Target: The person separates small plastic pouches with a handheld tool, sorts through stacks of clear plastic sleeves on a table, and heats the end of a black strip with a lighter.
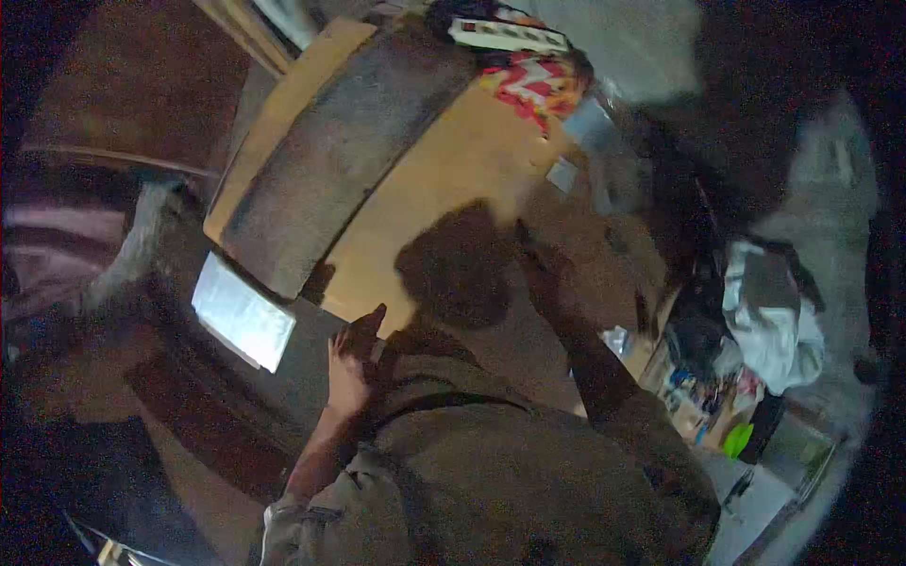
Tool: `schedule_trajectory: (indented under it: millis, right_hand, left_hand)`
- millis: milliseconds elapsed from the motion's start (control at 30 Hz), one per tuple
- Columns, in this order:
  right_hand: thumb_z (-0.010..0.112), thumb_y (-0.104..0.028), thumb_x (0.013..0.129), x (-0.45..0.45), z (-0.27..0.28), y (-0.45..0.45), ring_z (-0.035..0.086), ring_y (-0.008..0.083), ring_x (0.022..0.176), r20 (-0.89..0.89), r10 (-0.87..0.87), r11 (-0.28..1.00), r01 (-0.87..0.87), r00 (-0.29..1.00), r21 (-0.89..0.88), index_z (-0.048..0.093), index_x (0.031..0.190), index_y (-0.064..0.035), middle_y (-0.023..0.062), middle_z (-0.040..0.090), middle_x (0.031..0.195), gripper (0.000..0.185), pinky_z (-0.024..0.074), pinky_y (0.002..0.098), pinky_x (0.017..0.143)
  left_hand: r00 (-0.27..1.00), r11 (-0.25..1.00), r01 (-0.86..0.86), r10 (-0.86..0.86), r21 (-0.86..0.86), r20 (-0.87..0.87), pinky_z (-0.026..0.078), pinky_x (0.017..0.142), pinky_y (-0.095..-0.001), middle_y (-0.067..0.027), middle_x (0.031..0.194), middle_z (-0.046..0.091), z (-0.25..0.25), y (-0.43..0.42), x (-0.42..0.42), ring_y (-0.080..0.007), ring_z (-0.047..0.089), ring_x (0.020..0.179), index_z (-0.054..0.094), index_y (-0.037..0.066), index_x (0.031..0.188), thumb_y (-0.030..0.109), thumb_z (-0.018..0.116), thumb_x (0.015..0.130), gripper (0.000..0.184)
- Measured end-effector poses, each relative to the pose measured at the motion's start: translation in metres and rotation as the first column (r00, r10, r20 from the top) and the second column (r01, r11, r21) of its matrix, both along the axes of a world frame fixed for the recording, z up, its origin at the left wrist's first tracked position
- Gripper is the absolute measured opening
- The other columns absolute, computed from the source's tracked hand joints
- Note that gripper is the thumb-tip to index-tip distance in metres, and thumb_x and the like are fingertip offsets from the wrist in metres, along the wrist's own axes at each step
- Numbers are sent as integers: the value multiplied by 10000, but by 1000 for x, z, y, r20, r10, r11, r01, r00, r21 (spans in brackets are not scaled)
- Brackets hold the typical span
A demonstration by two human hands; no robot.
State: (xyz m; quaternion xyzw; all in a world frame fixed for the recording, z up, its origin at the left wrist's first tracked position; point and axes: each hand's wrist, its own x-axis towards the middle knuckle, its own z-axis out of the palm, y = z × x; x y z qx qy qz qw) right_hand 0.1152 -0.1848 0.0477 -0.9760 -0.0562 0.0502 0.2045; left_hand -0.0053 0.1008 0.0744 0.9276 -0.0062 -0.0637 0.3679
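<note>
Dim, uneven light is falling across the room, brightening a tan work surface (406, 226) where a dark rounded shadow (458, 269) is lying, while the outer edges are sinking into near-blackness. A brown expanse (123, 99) is filling the upper left, too murky to tell as wall or floor, and a pale grey patch (651, 47) is showing beyond the far end. Along the right, a crumpled white cloth or bag (755, 307) is sitting near a jumble of small items (722, 406).

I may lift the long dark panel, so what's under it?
Tan surface shows along both long sides of the dark panel; whatever lies directly beneath is covered and can't be seen.
</note>
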Motion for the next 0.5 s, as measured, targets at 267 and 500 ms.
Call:
schedule_trajectory:
  millis: [267,500]
  right_hand:
    - [565,-196,840,-63,-6,-33,602,317,756,-154,-193,948,225,969,224,596,989,-42,179,600,887,216,479,393,668]
    - [548,-188,846,-119,-16,-56,602,360,827,40,-304,935,290,952,204,593,1028,-38,200,611,882,240,466,422,696]
  left_hand:
    - [993,997,54,-48,-59,111,447,792,-386,-151,994,620,-10,-4,-10,-293,591,865,565,20,1134,102,646,768,384]
    - [995,988,99,-98,-121,12,482,814,-360,-160,1029,614,-29,0,-12,-297,594,921,559,24,1134,84,613,794,349]
